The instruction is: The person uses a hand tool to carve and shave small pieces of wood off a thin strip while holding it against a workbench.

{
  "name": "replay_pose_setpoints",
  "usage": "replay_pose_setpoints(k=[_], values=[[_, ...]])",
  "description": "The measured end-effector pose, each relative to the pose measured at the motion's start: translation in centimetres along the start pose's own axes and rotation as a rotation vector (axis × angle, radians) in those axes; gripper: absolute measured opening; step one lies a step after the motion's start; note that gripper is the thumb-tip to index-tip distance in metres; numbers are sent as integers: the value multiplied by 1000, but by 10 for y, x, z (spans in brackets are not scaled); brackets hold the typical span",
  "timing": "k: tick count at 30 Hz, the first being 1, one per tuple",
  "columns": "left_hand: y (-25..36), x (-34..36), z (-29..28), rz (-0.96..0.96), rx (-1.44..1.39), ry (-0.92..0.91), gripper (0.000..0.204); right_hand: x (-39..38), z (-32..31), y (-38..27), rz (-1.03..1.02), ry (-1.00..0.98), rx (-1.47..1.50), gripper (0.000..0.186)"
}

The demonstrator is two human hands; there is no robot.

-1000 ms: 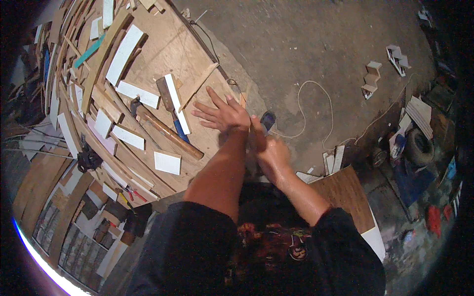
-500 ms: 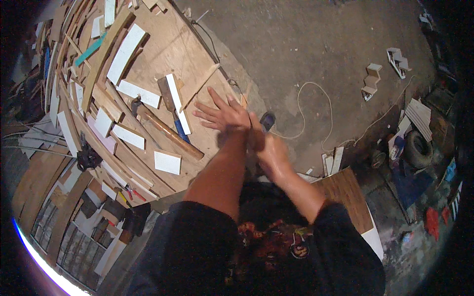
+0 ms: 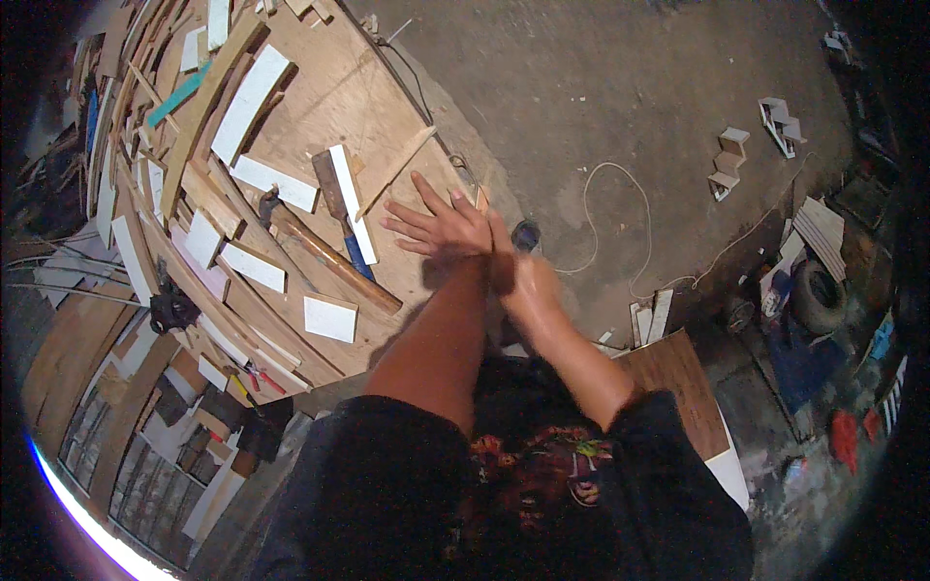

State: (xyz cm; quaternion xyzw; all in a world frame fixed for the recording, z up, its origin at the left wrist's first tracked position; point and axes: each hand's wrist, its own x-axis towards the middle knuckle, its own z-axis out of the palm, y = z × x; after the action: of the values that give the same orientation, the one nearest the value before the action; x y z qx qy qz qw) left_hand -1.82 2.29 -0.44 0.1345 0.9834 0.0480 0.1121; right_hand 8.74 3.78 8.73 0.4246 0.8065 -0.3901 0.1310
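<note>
My left hand [image 3: 441, 228] is held over the right edge of the plywood workbench [image 3: 339, 97], fingers spread and nothing in them. Wrapped round my left wrist is my right hand [image 3: 518, 276], its fingers partly hidden. A dark patch shows at the wrist; I cannot tell whether it is a band or shadow. Nearest to my left hand lie a thin wooden stick [image 3: 395, 172], a narrow white strip [image 3: 362, 228] and a blue-handled tool [image 3: 356, 250] with a broad brown blade. Further left a hammer [image 3: 334, 257] with a wooden handle lies slantwise.
White-faced wood pieces [image 3: 329, 318] and long curved strips [image 3: 199, 126] cover the bench's left side. Pliers with red handles [image 3: 263, 376] lie near its front corner. On the floor at right are a pale cord [image 3: 620, 169], zigzag wooden pieces [image 3: 728, 163] and a tyre [image 3: 819, 295].
Little differs. Both hands have shifted very slightly in the picture, my right hand still round my left wrist. The things on the bench lie as before.
</note>
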Motion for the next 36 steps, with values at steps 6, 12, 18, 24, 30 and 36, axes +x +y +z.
replay_pose_setpoints(k=[6, 12, 18, 24, 30, 36], values=[[13, -1, -13, -41, 6, -79, 77, 16, -2, 2, 73, -106, 11, 79], [5, 0, -4, -20, -4, -32, 74, 4, 3, 5, 87, -132, 15, 73], [6, 4, -6, -22, 2, -31, 73, -3, -18, -10, 185, -251, -42, 90], [4, 1, -6, -15, -65, -36, 68, -27, -5, 7, 180, -145, -142, 81], [7, 0, -11, -27, -57, -49, 66, -36, -12, 20, 132, -80, 180, 57], [9, -2, -10, -18, -68, -31, 65, -7, 32, 58, 64, 98, 796, 35]])
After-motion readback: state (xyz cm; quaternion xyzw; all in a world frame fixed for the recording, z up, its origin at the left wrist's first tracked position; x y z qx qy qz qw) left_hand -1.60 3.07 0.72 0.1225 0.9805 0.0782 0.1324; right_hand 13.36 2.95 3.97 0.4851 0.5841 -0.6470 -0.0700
